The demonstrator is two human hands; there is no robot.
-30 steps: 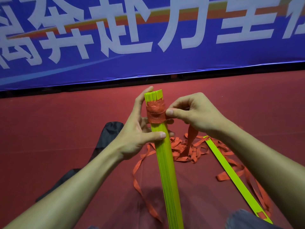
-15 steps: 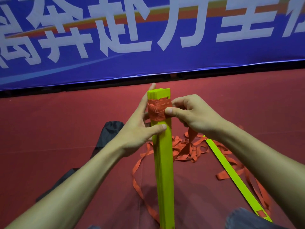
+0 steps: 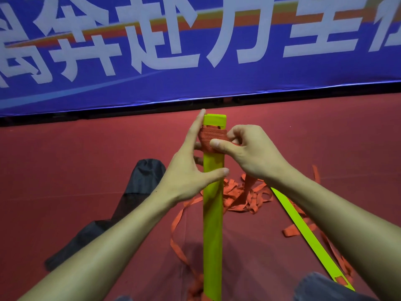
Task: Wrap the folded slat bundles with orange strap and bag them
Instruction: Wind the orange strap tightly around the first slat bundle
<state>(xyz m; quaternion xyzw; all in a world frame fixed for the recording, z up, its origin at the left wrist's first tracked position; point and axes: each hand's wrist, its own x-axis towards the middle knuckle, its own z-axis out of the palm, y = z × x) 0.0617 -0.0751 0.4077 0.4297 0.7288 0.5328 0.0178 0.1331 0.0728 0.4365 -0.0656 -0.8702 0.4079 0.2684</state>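
Note:
A bundle of yellow-green slats (image 3: 212, 213) points away from me over the red floor. Orange strap (image 3: 211, 136) is wound around its far end. My left hand (image 3: 186, 170) holds the bundle just below the wrap, thumb across its front and fingers behind. My right hand (image 3: 245, 153) pinches the strap against the wrap, thumb on the front. The strap's loose tail hangs down from that hand to a tangled pile (image 3: 243, 196) on the floor.
A single yellow-green slat (image 3: 308, 235) lies on the floor at the right amid loose strap. A dark bag (image 3: 130, 198) lies at the left. A blue banner (image 3: 195, 51) stands along the far floor edge. My knee (image 3: 321, 287) shows at the bottom right.
The bundle has turned so its flat face is toward me. My right thumb has slid further across the wrap, pulling the strap tighter.

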